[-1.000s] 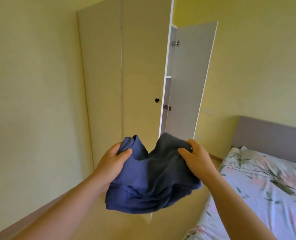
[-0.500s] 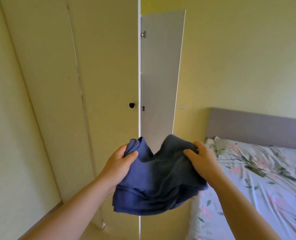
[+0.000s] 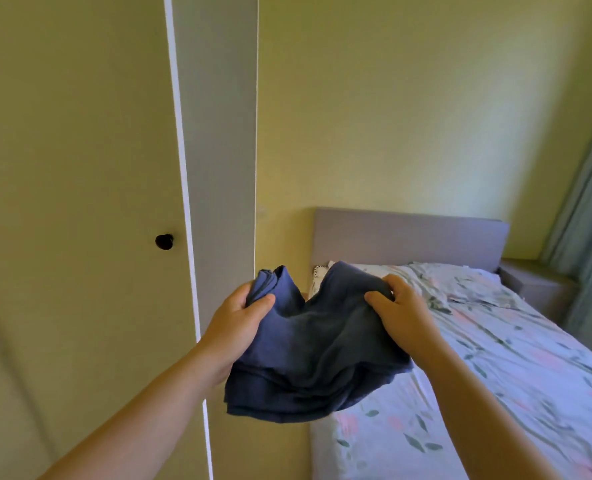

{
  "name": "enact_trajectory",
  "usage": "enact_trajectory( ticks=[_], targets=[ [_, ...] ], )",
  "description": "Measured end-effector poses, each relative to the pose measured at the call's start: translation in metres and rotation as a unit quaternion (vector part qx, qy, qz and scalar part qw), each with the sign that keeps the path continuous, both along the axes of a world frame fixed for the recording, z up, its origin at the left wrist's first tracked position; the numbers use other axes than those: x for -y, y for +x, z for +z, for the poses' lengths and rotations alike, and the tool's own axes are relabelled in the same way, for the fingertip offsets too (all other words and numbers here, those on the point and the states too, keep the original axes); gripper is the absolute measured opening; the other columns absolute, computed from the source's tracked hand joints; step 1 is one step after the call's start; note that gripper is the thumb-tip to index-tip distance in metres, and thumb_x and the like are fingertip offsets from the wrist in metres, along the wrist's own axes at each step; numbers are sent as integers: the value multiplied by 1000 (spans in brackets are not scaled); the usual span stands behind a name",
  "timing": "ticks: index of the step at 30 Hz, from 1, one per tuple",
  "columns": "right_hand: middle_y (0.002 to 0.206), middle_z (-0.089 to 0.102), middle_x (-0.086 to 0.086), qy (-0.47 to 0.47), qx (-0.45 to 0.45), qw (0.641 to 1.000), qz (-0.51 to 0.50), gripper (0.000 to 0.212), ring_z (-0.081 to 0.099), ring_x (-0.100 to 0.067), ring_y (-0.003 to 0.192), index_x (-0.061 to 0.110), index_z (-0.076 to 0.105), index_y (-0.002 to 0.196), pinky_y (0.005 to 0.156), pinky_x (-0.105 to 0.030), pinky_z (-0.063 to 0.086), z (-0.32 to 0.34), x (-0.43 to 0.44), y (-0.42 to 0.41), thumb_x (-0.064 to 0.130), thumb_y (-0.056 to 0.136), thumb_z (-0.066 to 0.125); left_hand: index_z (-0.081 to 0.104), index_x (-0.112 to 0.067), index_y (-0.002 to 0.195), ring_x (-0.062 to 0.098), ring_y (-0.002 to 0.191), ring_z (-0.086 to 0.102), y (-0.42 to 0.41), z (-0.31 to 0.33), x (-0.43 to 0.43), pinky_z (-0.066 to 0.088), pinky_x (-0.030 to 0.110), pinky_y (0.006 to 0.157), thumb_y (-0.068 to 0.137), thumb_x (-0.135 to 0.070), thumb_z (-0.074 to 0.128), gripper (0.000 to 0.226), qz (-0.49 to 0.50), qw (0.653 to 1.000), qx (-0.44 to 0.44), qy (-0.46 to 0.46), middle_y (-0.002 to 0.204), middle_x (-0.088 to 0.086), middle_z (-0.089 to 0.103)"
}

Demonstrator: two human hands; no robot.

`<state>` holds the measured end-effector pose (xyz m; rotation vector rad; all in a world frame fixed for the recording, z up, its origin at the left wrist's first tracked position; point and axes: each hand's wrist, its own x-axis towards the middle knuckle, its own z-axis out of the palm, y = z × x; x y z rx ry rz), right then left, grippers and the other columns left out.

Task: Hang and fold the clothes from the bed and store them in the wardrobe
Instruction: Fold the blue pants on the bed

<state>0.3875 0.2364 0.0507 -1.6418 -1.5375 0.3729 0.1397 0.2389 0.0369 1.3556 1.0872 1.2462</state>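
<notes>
A folded dark blue garment [image 3: 317, 351] hangs in the air between my two hands, sagging in the middle. My left hand [image 3: 234, 327] grips its left end, thumb on top. My right hand [image 3: 403, 315] grips its right end with curled fingers. The beige wardrobe [image 3: 73, 209] fills the left of the view, with a black knob [image 3: 164, 241] on its closed door. An open door [image 3: 218, 161] stands edge-on just right of it; the wardrobe's inside is hidden. The bed [image 3: 516, 358] with a floral sheet lies to the right.
A grey headboard [image 3: 405, 237] backs the bed against the yellow wall. Pillows [image 3: 436, 278] lie at the bed's head. A nightstand [image 3: 537, 289] stands beyond the bed, and a teal curtain [image 3: 589, 216] hangs at the far right.
The view has swung right and closer to the wardrobe: its open door is now seen edge-on and more of the bed shows. Both hands keep the same grip on the blue garment.
</notes>
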Motion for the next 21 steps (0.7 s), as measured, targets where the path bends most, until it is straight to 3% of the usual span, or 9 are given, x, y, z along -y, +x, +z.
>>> enact_trajectory(
  ticks=[5,13,18,21],
  targets=[
    [84,56,4,5,4,1000,-28,8,52,-11,76,18,53,95,62,-25,39,-4,-46,23,25,96,55,64,-39,105,6,91,71,23,-6,-60,54,27,79,97,-26,55,18,-38,999,-3,-1,101,-12,74],
    [77,56,-1,16,3,1000,-16,13,53,-15,71,21,50,84,56,-28,34,1,-166,57,26,94,56,65,-37,107,8,90,71,56,-5,-173,52,26,76,96,-25,56,18,-10,1000,22,2,100,-10,74],
    [73,54,1,22,12,1000,14,17,50,-13,66,24,46,81,53,-26,31,13,-251,62,28,94,55,66,-37,100,-1,83,70,62,1,-241,50,9,58,95,-22,57,18,52,995,84,3,93,-17,74],
    [74,53,1,13,6,999,39,19,50,-15,67,23,44,78,55,-29,33,15,-302,55,26,94,55,64,-37,101,-3,80,69,60,4,-280,48,7,54,95,-21,58,18,75,992,99,0,89,-20,74]
  ],
)
